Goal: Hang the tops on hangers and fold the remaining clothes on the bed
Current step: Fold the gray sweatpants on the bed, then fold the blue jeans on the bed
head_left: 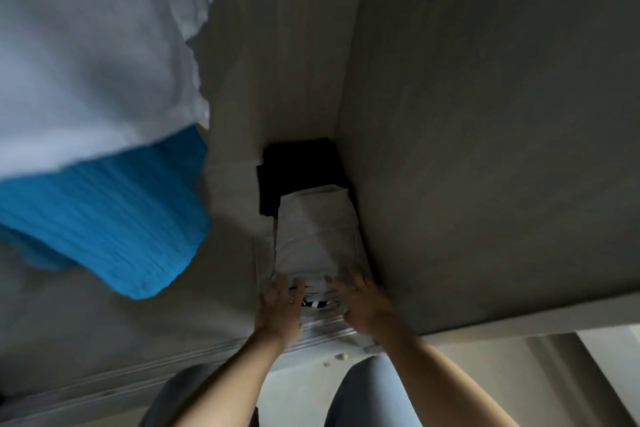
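Note:
A folded pale grey garment (pixel 317 236) tops a small stack on the floor of a wardrobe, against its right wall. A black-and-white striped piece (pixel 315 304) shows in the stack below it. My left hand (pixel 280 305) rests on the stack's near left edge and my right hand (pixel 363 302) on its near right edge, both with fingers spread and fairly straight. A folded black garment (pixel 294 170) lies behind the stack in the back corner. At the left hang a white top (pixel 93 45) and a blue ribbed top (pixel 114 218); their hangers are out of view.
The wardrobe's right side panel (pixel 485 132) rises close beside the stack. A sliding-door track (pixel 138 374) runs along the wardrobe's front edge. My legs in jeans (pixel 367 392) stand on a pale floor in front of it.

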`<state>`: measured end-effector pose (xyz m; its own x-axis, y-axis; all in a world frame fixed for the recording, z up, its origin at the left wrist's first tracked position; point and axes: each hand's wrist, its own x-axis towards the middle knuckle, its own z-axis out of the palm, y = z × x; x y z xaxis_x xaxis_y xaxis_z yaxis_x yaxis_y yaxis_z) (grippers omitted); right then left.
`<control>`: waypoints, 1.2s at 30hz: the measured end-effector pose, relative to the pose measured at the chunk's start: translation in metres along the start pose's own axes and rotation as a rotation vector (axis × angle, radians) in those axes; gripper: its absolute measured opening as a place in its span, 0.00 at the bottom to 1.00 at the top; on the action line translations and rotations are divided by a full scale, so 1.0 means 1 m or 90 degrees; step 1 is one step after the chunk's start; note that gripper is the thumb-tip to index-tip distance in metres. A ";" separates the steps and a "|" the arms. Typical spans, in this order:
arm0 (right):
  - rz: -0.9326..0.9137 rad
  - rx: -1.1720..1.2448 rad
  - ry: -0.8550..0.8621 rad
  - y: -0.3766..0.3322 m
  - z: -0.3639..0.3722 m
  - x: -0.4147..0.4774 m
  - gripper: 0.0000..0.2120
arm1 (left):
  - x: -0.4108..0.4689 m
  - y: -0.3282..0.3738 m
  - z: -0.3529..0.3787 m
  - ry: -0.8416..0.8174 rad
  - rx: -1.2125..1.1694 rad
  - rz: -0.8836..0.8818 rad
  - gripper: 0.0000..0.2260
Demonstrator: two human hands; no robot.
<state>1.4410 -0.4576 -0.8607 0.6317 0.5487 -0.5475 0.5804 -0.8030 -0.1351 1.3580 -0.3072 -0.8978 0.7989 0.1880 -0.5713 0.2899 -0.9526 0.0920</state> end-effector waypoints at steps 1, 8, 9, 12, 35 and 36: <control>-0.001 0.009 -0.006 -0.003 -0.012 -0.014 0.34 | -0.015 0.004 -0.009 0.012 0.013 0.009 0.33; 0.045 0.042 0.027 -0.021 -0.123 -0.137 0.32 | -0.123 0.029 -0.120 0.159 -0.043 0.061 0.35; 0.051 0.050 0.041 -0.023 -0.143 -0.162 0.32 | -0.145 0.035 -0.141 0.178 -0.039 0.098 0.37; 0.056 0.062 0.063 -0.033 -0.191 -0.233 0.31 | -0.199 0.052 -0.181 0.222 -0.059 0.160 0.34; 0.599 0.208 0.310 0.011 -0.223 -0.710 0.25 | -0.446 0.266 -0.348 0.339 -0.016 0.696 0.19; 0.630 0.205 0.331 0.019 -0.214 -0.737 0.24 | -0.461 0.295 -0.348 0.327 -0.014 0.735 0.19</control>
<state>1.0964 -0.8280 -0.2829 0.9141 -0.3821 -0.1356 -0.3947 -0.9151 -0.0822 1.2587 -0.5916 -0.3233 0.7022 -0.6732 0.2320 -0.7068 -0.6196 0.3414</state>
